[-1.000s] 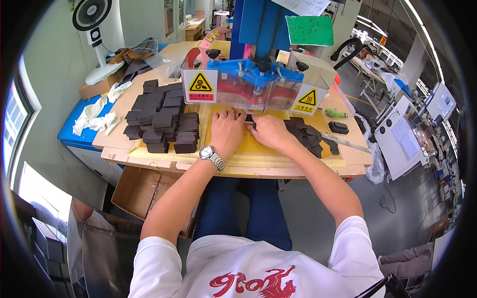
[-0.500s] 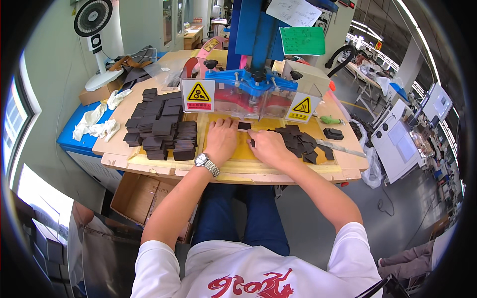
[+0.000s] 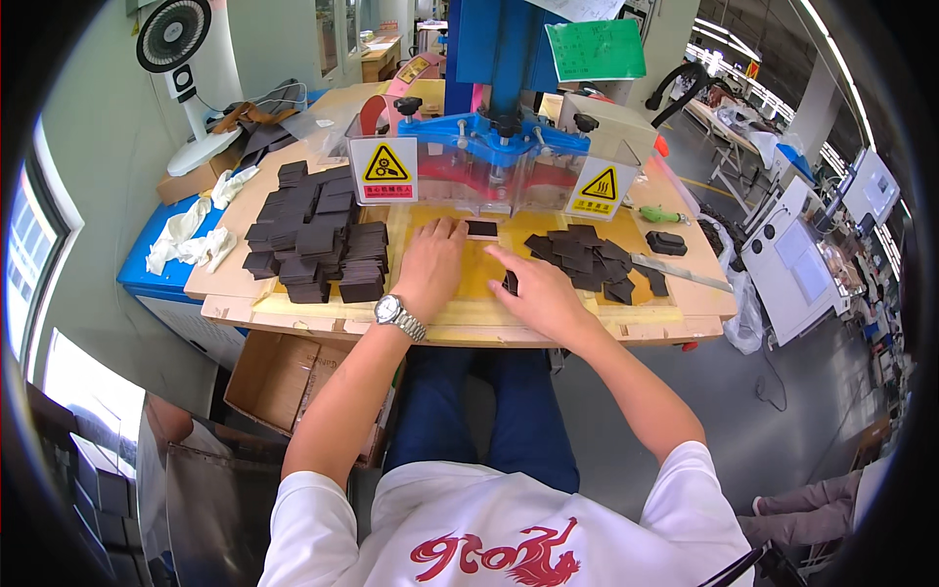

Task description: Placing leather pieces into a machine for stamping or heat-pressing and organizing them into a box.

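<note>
While the left hand (image 3: 430, 269) is lying flat with fingers spread at frame centre, a dark square piece (image 3: 481, 229) is sitting just beyond its fingertips, right hand (image 3: 543, 293) pinching another dark piece (image 3: 510, 283) beside it.

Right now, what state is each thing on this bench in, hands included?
Left hand: flat on the yellow board, holding nothing.
Right hand: palm down, a dark piece at its thumb.
Single dark piece: lying flat in front of the press, apart from both hands.
Stacked pieces: neat piles on the left.
Loose pieces: scattered heap on the right.
Fan: running or not, cannot tell.
</note>
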Action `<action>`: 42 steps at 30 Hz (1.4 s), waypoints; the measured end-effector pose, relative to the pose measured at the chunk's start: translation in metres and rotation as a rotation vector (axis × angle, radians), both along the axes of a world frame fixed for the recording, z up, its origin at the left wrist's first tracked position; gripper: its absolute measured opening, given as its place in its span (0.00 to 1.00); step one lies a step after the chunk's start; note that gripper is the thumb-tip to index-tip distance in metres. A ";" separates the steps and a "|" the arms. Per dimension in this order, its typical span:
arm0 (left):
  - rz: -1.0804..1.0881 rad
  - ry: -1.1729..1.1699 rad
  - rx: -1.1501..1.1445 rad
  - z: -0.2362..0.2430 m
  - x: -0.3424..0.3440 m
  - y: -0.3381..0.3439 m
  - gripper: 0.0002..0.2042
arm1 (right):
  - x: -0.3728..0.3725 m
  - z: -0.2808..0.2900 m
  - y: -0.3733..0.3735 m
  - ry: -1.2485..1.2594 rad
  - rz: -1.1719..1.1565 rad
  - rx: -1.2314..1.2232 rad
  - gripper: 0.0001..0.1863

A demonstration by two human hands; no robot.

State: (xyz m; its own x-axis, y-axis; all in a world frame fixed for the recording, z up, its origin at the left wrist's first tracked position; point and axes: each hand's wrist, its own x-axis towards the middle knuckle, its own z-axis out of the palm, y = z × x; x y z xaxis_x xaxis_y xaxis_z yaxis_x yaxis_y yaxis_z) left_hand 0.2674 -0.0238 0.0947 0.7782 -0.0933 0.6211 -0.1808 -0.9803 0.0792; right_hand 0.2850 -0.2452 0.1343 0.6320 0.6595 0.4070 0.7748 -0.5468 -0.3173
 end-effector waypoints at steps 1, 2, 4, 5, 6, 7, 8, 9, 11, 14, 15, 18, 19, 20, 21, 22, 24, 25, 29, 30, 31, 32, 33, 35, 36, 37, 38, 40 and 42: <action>-0.005 0.007 0.001 -0.001 -0.001 -0.001 0.23 | -0.006 -0.005 -0.003 0.007 -0.005 0.001 0.20; 0.005 0.026 0.034 0.001 0.003 0.000 0.23 | -0.010 -0.007 -0.005 0.047 0.050 0.081 0.20; 0.029 0.047 0.069 0.003 0.004 0.002 0.23 | -0.027 -0.005 -0.006 0.090 0.119 0.163 0.20; 0.058 0.074 0.107 0.004 0.003 0.001 0.23 | -0.045 0.004 -0.007 0.297 0.187 0.223 0.20; 0.082 0.101 0.148 0.006 0.001 -0.003 0.22 | -0.062 0.007 -0.010 0.505 0.249 0.285 0.19; 0.078 0.101 0.150 0.009 0.002 -0.007 0.22 | -0.073 0.003 -0.013 0.631 0.296 0.280 0.19; 0.104 0.156 0.196 0.013 0.002 -0.012 0.22 | -0.086 -0.002 -0.017 0.756 0.340 0.278 0.19; 0.132 0.206 0.244 0.016 0.003 -0.015 0.22 | -0.096 -0.013 -0.017 0.869 0.370 0.285 0.18; 0.142 0.221 0.265 0.019 0.001 -0.018 0.22 | -0.117 -0.029 -0.017 1.161 0.382 0.319 0.17; 0.140 0.196 0.248 0.013 -0.007 -0.011 0.21 | -0.133 -0.045 -0.019 1.720 0.391 0.439 0.18; 0.102 0.112 0.201 0.011 -0.012 -0.009 0.21 | -0.138 -0.050 -0.020 1.792 0.367 0.491 0.20; -0.039 0.014 -0.002 0.014 -0.042 -0.013 0.21 | -0.134 -0.075 -0.027 2.061 0.362 0.671 0.24; -0.107 -0.128 -0.111 0.021 -0.056 -0.023 0.19 | -0.128 -0.091 -0.031 2.247 0.384 0.804 0.27; -0.117 -0.092 -0.118 0.032 -0.082 -0.035 0.19 | -0.121 -0.107 -0.033 2.310 0.429 0.901 0.31; -0.184 -0.087 -0.225 0.041 -0.116 -0.045 0.18 | -0.118 -0.112 -0.034 2.336 0.423 0.987 0.29; -0.241 -0.085 -0.336 0.040 -0.146 -0.052 0.18 | -0.117 -0.116 -0.034 2.359 0.416 1.068 0.27; -0.230 -0.010 -0.382 0.024 -0.189 -0.068 0.18 | -0.115 -0.124 -0.030 2.372 0.376 1.112 0.19; -0.223 0.052 -0.385 0.015 -0.200 -0.073 0.21 | -0.115 -0.128 -0.027 2.354 0.356 1.141 0.12; -0.209 0.321 -0.463 -0.012 -0.223 -0.083 0.44 | -0.124 -0.137 -0.012 2.322 0.366 1.096 0.05; -0.200 0.358 -0.444 -0.019 -0.226 -0.082 0.47 | -0.130 -0.135 -0.009 2.347 0.367 1.075 0.05; -0.191 0.393 -0.425 -0.026 -0.229 -0.080 0.50 | -0.137 -0.132 -0.006 2.287 0.240 0.990 0.05; -0.164 0.398 -0.429 -0.033 -0.232 -0.078 0.50 | -0.143 -0.131 -0.002 2.219 0.126 0.905 0.06; -0.184 0.403 -0.453 -0.040 -0.234 -0.077 0.49 | -0.147 -0.142 -0.001 2.188 0.097 0.900 0.08; -0.241 0.418 -0.471 -0.047 -0.235 -0.073 0.48 | -0.154 -0.139 -0.003 2.190 0.026 0.882 0.09; -0.250 0.394 -0.483 -0.052 -0.239 -0.073 0.47 | -0.158 -0.136 -0.003 2.170 -0.056 0.882 0.10; -0.247 0.391 -0.505 -0.055 -0.242 -0.072 0.46 | -0.160 -0.138 -0.004 2.174 -0.053 0.878 0.12; -0.250 0.388 -0.527 -0.055 -0.244 -0.072 0.46 | -0.162 -0.143 -0.005 2.191 -0.041 0.851 0.12; -0.231 0.379 -0.554 -0.060 -0.249 -0.071 0.45 | -0.163 -0.159 -0.007 2.192 0.026 0.804 0.14; -0.219 0.372 -0.589 -0.066 -0.255 -0.069 0.44 | -0.165 -0.160 0.000 2.228 0.047 0.744 0.15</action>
State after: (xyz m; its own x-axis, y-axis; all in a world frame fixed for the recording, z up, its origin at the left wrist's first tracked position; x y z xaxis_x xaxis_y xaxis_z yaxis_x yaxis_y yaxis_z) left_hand 0.0121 -0.0931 0.0283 0.9492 -0.0029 0.3147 -0.2266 -0.7003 0.6770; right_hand 0.1198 -0.2453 -0.0258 0.2709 0.8000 -0.5353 -0.9012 0.0153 -0.4331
